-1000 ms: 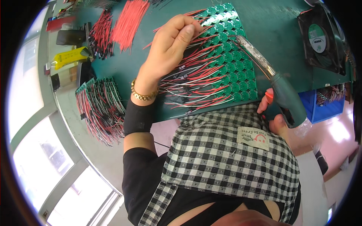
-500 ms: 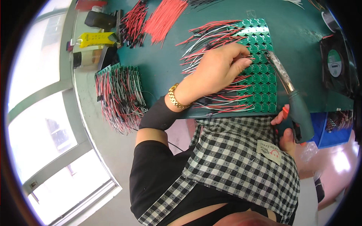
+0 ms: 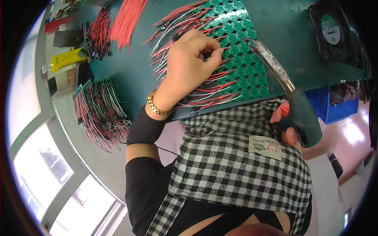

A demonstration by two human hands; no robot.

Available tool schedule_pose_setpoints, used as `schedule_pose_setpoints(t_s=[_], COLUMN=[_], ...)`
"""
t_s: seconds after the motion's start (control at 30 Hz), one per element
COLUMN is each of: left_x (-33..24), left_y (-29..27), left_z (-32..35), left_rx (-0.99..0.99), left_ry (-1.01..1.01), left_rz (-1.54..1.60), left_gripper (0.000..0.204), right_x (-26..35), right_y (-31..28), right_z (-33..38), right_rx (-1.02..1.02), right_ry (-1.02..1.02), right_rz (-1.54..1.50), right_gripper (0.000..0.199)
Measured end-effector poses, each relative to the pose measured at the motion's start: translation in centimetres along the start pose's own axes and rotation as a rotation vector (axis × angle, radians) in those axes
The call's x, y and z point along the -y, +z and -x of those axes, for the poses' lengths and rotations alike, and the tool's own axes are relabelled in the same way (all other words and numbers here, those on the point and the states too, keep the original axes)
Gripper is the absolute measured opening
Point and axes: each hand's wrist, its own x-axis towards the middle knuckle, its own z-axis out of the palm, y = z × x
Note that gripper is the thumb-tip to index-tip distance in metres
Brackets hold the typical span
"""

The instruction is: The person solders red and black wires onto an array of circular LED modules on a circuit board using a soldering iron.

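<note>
Worktop: I look down on a dark green worktop (image 3: 303,74) filling the top of the frame, its near edge slanting across the middle.
Board: a panel of round green circuit boards (image 3: 246,70) lies on it, upper centre, glare near its top; red, white and black wires (image 3: 208,98) fan leftward from it.
Left grip: the left hand (image 3: 193,61), upper centre, has thumb and forefinger pinched on a red wire at the panel.
Right grip: the right hand (image 3: 290,135), right of centre, is wrapped around a soldering tool (image 3: 303,114), tip just beside the panel.
Upper left: loose red wires (image 3: 128,23) and a yellow packet (image 3: 69,59).
Left: a second wired panel (image 3: 102,114).
Right: a black fan (image 3: 342,49) above; a blue bin (image 3: 340,112) lower.
Room: I see bright windows (image 3: 39,153) lower left, pinkish floor (image 3: 350,137) lower right.
</note>
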Motion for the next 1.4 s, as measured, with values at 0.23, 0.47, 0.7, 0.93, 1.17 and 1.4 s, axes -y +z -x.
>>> schedule_pose_setpoints(t_s=[0.23,0.47,0.7,0.93,1.17,1.4], left_x=[-0.4,-0.3,-0.4,-0.5,-0.8,-0.9], left_y=[0.3,0.3,0.4,0.4,0.5,0.4], left_z=[0.3,0.3,0.2,0.3,0.2,0.0], left_rx=[-0.013,-0.004,-0.001,0.002,0.023,0.021], left_ry=[-0.027,-0.046,-0.03,-0.03,-0.061,-0.041], left_rz=[-0.016,-0.027,-0.053,-0.059,-0.054,-0.017], left_gripper=[0.007,0.007,0.007,0.008,0.008,0.009], right_x=[-0.7,-0.6,-1.0,-1.5,-1.2,-1.4], right_y=[1.2,1.4,1.3,0.5,0.3,1.5], right_z=[0.9,0.5,0.5,0.6,0.6,0.5], right_rx=[-0.014,0.01,0.037,-0.004,0.001,-0.16], right_ry=[0.092,0.068,0.015,-0.052,-0.059,-0.11], right_rz=[-0.142,-0.106,-0.048,-0.147,-0.156,-0.15], right_gripper=[0.069,0.055,0.054,0.06,0.062,0.064])
